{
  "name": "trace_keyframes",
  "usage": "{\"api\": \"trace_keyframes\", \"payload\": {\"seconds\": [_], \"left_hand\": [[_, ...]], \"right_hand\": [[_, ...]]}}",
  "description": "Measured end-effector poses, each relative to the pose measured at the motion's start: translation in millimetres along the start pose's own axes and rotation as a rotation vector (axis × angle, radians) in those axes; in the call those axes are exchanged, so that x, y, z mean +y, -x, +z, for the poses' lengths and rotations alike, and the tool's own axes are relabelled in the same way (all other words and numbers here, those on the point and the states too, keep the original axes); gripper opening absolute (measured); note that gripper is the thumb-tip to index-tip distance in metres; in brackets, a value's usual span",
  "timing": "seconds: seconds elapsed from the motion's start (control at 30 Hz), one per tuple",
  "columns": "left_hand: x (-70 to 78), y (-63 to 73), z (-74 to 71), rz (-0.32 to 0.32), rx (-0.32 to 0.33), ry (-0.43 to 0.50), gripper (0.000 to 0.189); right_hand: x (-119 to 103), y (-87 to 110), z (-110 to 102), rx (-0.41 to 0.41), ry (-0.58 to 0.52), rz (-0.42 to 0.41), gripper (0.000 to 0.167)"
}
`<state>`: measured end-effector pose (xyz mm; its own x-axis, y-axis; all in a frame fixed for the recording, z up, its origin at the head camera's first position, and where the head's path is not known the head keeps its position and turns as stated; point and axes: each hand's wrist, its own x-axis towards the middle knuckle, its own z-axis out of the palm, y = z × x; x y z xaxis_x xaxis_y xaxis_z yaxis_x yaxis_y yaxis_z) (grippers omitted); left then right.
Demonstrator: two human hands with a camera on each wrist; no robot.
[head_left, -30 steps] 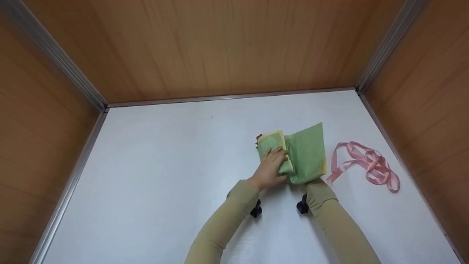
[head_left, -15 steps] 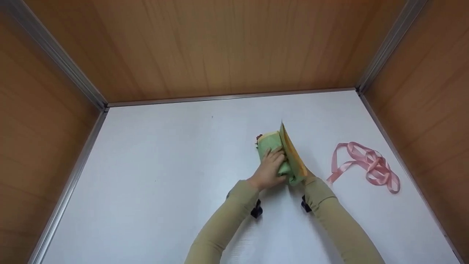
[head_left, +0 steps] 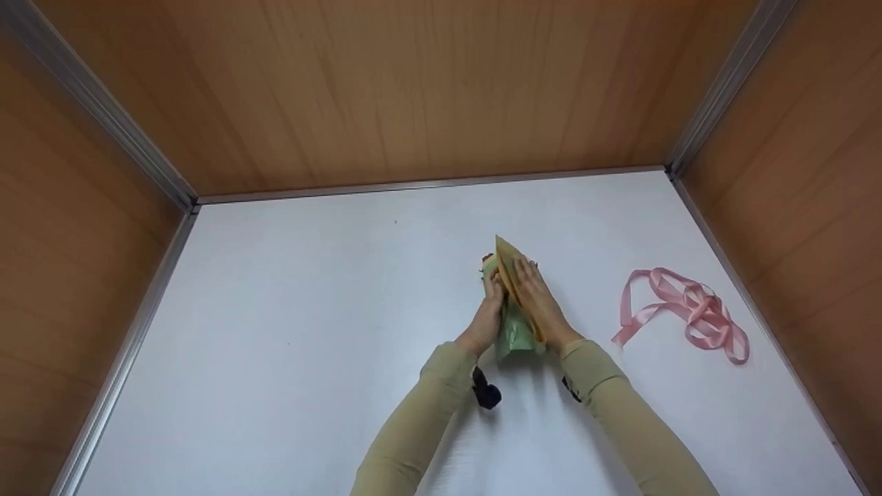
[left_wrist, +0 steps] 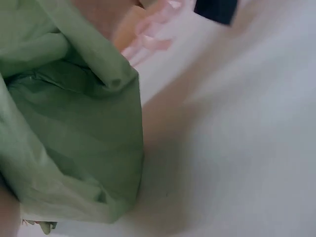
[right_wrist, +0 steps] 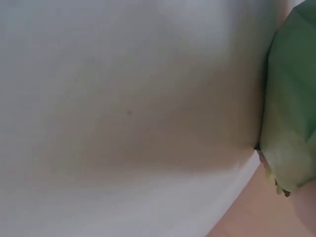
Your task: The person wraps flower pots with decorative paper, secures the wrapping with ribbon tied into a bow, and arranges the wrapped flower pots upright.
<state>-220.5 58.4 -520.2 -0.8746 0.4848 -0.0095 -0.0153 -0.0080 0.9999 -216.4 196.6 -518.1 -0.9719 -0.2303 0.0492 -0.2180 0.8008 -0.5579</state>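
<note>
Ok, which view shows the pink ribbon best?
The head view: the pink ribbon lies there whole and unblocked. The left wrist view catches only a blurred part near the top edge; I cannot spot it in the right wrist view.

Two arms clad in olive-tan reach in from the bottom edge of the head view, the left arm (head_left: 406, 427) slanting up and right, the right arm (head_left: 634, 427) up and left, nearly meeting just right of centre. The left grip (head_left: 485, 318), a bare hand, points upward, its fingers partly hidden. Opposite, the right grip (head_left: 541, 303) leans toward the upper left, fingers (head_left: 527, 270) extended, back of the hand visible. Both wrists are bent only slightly, if at all.
</note>
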Motion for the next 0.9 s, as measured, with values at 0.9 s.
{"api": "trace_keyframes", "payload": {"seconds": [0.9], "left_hand": [[20.4, 25.1, -40.4, 0.065, -0.276, -0.720, 0.052]], "right_hand": [[9, -1.9, -8, -0.126, -0.113, -0.145, 0.094]]}}
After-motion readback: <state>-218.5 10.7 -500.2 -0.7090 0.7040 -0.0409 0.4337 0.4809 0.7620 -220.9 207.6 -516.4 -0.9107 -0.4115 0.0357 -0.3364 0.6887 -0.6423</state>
